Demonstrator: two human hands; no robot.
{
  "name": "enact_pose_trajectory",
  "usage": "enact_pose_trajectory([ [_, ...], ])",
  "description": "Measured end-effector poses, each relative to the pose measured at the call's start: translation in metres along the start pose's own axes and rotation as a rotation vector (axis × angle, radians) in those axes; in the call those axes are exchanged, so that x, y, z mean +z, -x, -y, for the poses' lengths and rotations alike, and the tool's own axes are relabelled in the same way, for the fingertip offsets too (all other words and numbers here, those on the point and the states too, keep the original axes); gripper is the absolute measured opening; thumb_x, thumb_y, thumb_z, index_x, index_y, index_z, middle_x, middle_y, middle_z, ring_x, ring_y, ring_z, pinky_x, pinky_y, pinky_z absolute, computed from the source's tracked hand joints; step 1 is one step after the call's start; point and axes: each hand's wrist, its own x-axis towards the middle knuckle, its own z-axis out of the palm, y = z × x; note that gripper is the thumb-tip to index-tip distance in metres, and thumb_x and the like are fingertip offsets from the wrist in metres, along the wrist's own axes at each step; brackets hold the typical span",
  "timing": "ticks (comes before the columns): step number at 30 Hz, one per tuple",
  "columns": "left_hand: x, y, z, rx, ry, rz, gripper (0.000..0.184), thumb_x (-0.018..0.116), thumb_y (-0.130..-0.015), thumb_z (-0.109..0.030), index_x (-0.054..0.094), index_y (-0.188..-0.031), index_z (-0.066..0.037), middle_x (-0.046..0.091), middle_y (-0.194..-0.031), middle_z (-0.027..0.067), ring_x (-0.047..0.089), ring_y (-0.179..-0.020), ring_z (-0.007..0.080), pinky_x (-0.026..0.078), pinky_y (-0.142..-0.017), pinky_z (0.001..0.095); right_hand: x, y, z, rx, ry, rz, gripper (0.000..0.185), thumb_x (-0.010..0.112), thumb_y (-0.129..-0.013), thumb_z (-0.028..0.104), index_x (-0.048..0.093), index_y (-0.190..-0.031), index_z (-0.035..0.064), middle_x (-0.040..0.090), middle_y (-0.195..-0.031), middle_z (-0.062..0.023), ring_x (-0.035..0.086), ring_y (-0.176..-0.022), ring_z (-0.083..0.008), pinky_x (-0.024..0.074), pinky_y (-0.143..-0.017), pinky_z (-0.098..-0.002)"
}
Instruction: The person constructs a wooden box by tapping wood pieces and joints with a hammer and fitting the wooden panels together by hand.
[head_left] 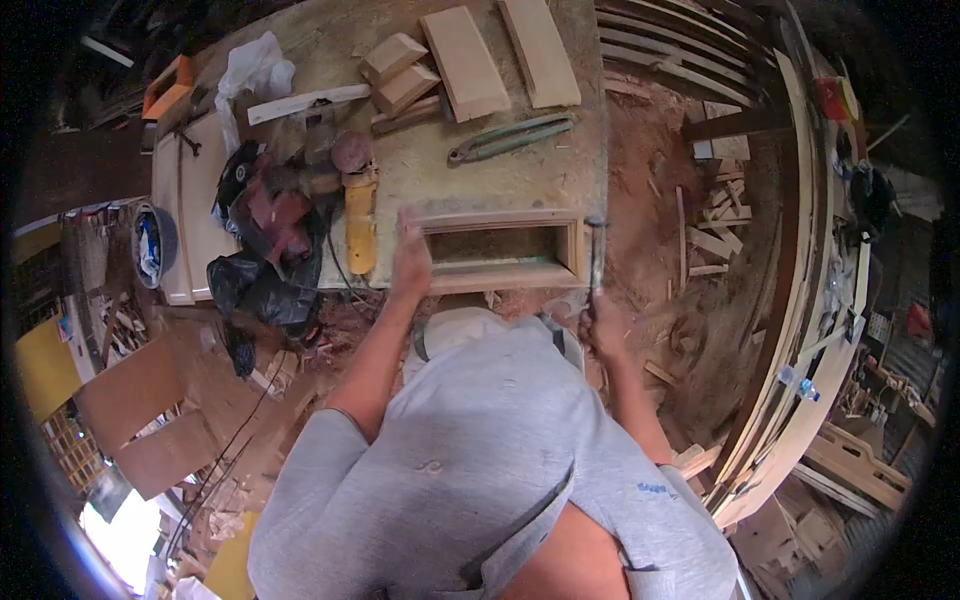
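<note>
A rectangular wooden frame [500,278] lies along the near edge of the worktable, its inside opening facing up. My left hand [410,262] grips the frame's left end, slightly blurred. At the frame's right end, just past the table's edge, my right hand [606,326] is closed around the handle of a hammer [597,250]. The hammer's head is up beside the frame's right corner; whether it touches the wood I cannot tell.
On the worktable [480,185] lie a green clamp-like tool [510,138], several wood blocks [465,65], a yellow power tool [360,225] and a black plastic bag [265,290]. Long boards [790,300] stand to the right, with wood scraps [720,225] on the dusty floor.
</note>
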Motion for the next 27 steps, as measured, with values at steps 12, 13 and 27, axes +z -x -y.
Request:
enact_pose_trajectory([
  [12, 0.0, 0.0, 0.009, -0.016, 0.038, -0.041, 0.073, 0.046, -0.113, -0.042, 0.026, -0.166, 0.004, 0.032, -0.17, 0.0275, 0.03, -0.158, 0.0409, 0.023, -0.13, 0.0446, -0.032, -0.043, -0.008, -0.036, 0.177, 0.119, 0.046, 0.045, -0.112, 0.057, 0.058, -0.106, 0.0127, 0.04, -0.06, 0.0053, 0.033, -0.042, -0.0101, 0.0281, -0.038, -0.0294],
  [13, 0.0, 0.0, 0.01, -0.016, 0.041, -0.046, 0.074, 0.046, -0.112, -0.042, 0.026, -0.166, 0.004, 0.031, -0.171, 0.0273, 0.03, -0.159, 0.0407, 0.023, -0.13, 0.0445, -0.031, -0.031, 0.014, 0.013, 0.193, 0.169, 0.046, 0.045, -0.112, 0.057, 0.058, -0.106, 0.0129, 0.04, -0.06, 0.0053, 0.033, -0.042, -0.0099, 0.0279, -0.038, -0.0291],
  [27, 0.0, 0.01, -0.009, 0.344, -0.233, -0.229, 0.096, 0.063, -0.1, -0.052, 0.024, -0.167, 0.004, 0.024, -0.173, 0.028, 0.021, -0.162, 0.0425, 0.014, -0.132, 0.052, -0.019, -0.034, 0.027, 0.023, 0.245, 0.319, 0.047, 0.044, -0.112, 0.057, 0.054, -0.102, 0.0126, 0.037, -0.058, 0.0054, 0.03, -0.039, -0.0101, 0.027, -0.036, -0.0301],
])
